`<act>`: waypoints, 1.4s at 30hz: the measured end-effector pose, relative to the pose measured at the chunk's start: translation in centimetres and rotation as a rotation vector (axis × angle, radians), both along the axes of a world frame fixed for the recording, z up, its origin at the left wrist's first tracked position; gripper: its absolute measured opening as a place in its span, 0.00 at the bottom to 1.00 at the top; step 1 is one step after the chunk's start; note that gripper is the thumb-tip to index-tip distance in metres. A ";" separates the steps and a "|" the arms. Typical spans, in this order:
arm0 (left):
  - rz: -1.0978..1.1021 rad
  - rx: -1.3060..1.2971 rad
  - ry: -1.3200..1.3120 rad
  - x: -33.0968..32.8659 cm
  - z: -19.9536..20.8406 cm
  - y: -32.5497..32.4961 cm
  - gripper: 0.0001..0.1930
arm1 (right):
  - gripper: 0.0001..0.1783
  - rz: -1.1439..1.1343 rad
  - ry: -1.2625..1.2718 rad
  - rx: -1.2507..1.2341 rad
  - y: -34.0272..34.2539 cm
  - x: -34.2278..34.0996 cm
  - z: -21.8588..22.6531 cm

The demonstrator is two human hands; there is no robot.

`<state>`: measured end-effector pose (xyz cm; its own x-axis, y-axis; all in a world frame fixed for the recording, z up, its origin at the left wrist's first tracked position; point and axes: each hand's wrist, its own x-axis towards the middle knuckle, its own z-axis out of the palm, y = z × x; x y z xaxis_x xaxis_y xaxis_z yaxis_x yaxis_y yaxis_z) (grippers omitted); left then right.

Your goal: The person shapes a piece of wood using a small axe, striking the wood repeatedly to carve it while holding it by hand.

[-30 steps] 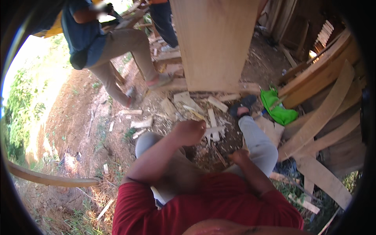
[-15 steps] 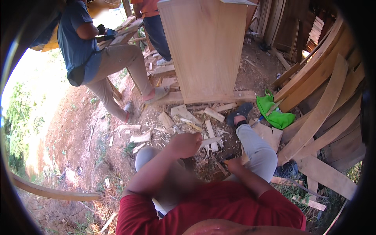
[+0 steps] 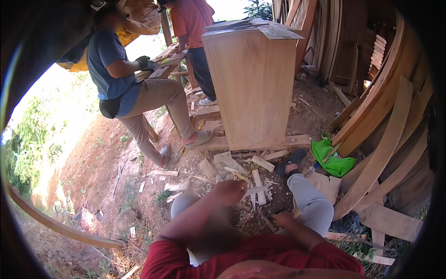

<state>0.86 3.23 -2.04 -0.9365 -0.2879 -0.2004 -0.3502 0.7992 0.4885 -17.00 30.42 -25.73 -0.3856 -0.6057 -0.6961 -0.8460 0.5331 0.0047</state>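
Observation:
My left hand (image 3: 232, 191) is closed in front of my left knee. A short pale strip of wood (image 3: 255, 190) sticks out of it to the right, above the littered ground. Beside my right shin, my right hand (image 3: 284, 218) is lowered, its fingers closed around something small and dark that I cannot make out. Wood offcuts (image 3: 259, 187) and shavings lie on the dirt just beyond my hands.
A tall wooden cabinet (image 3: 255, 93) stands ahead on a timber. A person in a blue shirt (image 3: 111, 60) and another in orange (image 3: 191, 23) stand at the left beside boards. A green bag (image 3: 332, 158) lies at the right near leaning planks (image 3: 385, 144).
The view has tilted up, so the scene sits lower and more of the cabinet top and both people shows. My left hand still holds the wood strip; my right hand stays low by the shin.

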 end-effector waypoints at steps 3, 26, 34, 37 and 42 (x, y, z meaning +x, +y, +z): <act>0.002 -0.018 0.007 0.4 0.3 0.5 0.12 | 0.25 -0.043 -0.031 0.022 -0.5 0.6 2.0; -0.007 -0.025 -0.059 -0.4 0.9 0.3 0.15 | 0.35 0.043 -0.060 0.037 -0.2 -0.6 -1.6; 0.009 -0.024 0.015 0.6 0.8 0.4 0.14 | 0.23 -0.025 -0.065 -0.005 -0.8 0.6 2.1; 0.036 0.045 -0.038 0.2 2.3 0.7 0.14 | 0.19 -0.079 -0.050 -0.030 -0.5 0.4 2.3; 0.010 -0.023 0.002 0.1 1.4 0.1 0.14 | 0.21 -0.066 -0.060 -0.046 -0.8 -0.1 2.1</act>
<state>1.01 3.32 -0.68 -0.9339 -0.3018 -0.1918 -0.3574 0.8067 0.4707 -17.09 29.65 -23.65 -0.3842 -0.6124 -0.6909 -0.8071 0.5862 -0.0708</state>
